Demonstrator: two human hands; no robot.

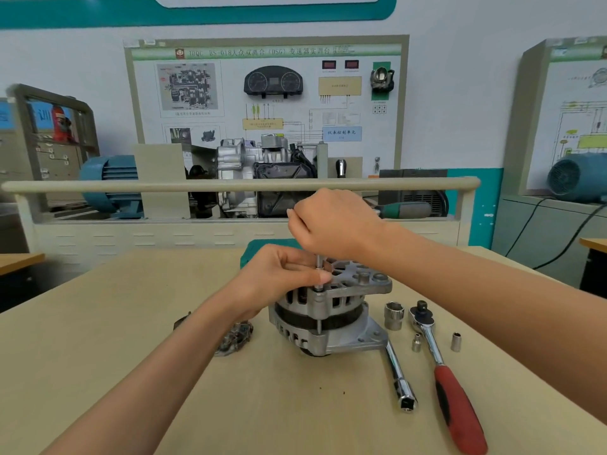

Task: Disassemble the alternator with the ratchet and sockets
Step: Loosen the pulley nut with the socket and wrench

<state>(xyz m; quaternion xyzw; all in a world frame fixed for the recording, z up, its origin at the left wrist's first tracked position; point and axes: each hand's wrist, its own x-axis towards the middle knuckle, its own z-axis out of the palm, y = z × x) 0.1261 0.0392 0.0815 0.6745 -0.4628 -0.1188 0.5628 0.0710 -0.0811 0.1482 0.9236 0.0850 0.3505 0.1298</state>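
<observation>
On the desk (131, 372), mid-step: left hand (279, 274) steadying alternator (328, 310), right hand (331, 224) gripping a driver on a through-bolt (318, 274). Next: unscrewing it fully, likely.

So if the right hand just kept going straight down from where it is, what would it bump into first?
Most likely the top of the alternator. The right hand grips a tool whose thin shaft runs down to a bolt on the housing's top rim, beside the left hand. Depth is hard to judge from this one view.

The beige tabletop (131, 323) carries the alternator (328, 316), a ratchet (443, 372) (red handle), an extension bar (399, 377), three sockets and a removed part (235, 338).
</observation>
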